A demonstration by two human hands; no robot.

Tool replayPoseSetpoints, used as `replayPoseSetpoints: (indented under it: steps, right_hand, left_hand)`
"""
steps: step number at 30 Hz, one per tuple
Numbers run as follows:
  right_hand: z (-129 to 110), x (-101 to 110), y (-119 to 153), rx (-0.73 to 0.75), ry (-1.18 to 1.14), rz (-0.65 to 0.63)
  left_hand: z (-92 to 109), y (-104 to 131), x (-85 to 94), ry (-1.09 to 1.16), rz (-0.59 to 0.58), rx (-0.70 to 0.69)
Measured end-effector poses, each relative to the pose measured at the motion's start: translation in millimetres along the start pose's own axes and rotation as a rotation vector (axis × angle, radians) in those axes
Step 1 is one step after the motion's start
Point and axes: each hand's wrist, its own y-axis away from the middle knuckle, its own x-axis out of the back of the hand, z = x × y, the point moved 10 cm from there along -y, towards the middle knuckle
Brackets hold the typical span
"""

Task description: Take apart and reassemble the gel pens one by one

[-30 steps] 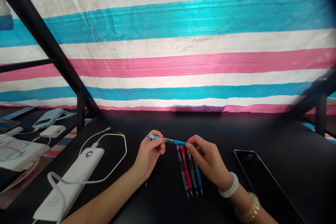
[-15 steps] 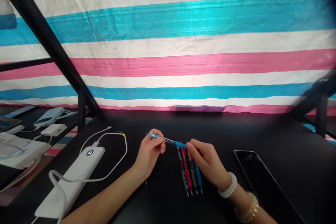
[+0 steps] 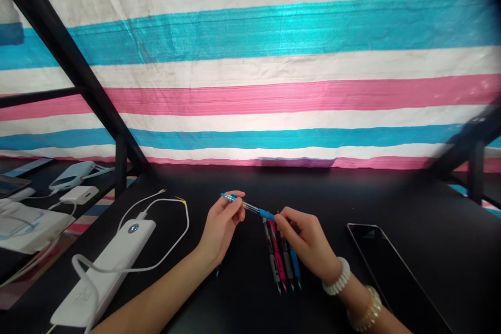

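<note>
A blue pen with a clear barrel (image 3: 251, 207) is held up between both hands, above the black table (image 3: 235, 302). My left hand (image 3: 224, 224) pinches it near its light-blue end. At the blue grip end, the fingertips of my right hand (image 3: 307, 240) are closed on it. Below and beside my right hand, several pens lie side by side: a grey one (image 3: 273, 261), a red one (image 3: 279, 263), another grey one (image 3: 287, 263) and a blue one (image 3: 295, 267). Their upper ends are partly hidden by my right hand.
On the left lies a white power bank (image 3: 105, 271) with a looped white cable (image 3: 187, 229). A black phone (image 3: 391, 271) lies on the right. Chargers (image 3: 80, 194) and cables sit at the far left. Striped sheeting (image 3: 274, 99) hangs behind the table, beside black frame bars (image 3: 97, 109).
The held pen tilts slightly more, its blue grip end nearer the left. My right hand has shifted slightly left with it; both hands keep their hold.
</note>
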Motion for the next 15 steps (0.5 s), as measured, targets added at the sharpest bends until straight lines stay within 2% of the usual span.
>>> replayPoseSetpoints:
  steps: [7, 15]
  right_hand:
    - [-3.5, -0.2, 2.0, 0.032, 0.033, -0.01]
    - [1.4, -10.7, 2.1, -0.013, -0.023, -0.112]
  left_hand:
    - [-3.6, -3.1, 9.3, 0.045, 0.08, 0.045]
    - [-1.9, -5.9, 11.1, 0.083, 0.071, -0.011]
